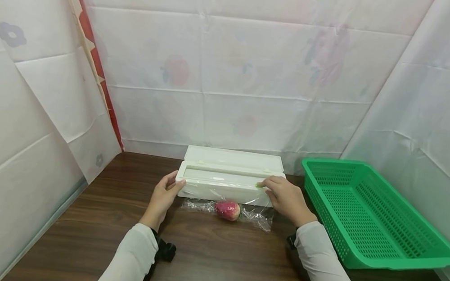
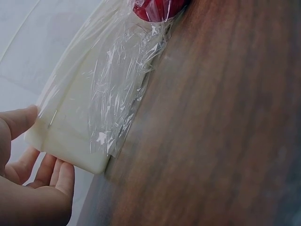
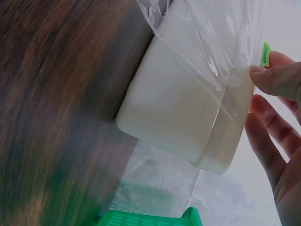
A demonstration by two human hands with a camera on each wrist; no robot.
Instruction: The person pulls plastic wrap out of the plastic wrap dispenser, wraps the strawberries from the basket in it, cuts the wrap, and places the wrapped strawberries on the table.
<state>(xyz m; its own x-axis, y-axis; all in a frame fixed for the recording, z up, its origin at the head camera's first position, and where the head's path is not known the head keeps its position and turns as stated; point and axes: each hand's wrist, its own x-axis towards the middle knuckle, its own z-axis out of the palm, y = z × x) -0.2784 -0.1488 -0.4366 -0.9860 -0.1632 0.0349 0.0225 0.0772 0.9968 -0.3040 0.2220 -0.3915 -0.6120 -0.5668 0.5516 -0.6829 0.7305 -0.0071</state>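
A white cling film dispenser point(image 1: 225, 194) stands on the table with its lid point(image 1: 234, 158) raised at the back. My left hand point(image 1: 164, 195) grips its left end, thumb on the top front edge and fingers against the end wall point(image 2: 70, 160). Between thumb and forefinger, my right hand point(image 1: 286, 198) pinches the small green slide cutter point(image 3: 265, 54) near the right end of the top. Clear cling film point(image 2: 117, 84) hangs down over the front. A red, pale-ended fruit point(image 1: 227, 210) lies wrapped in that film, just in front of the dispenser.
To the right stands a green plastic basket point(image 1: 400, 267), its near rim beside my right forearm. White patterned sheeting point(image 1: 236, 69) closes off the back and both sides. The dark wood table point(image 1: 213, 266) spreads out before me.
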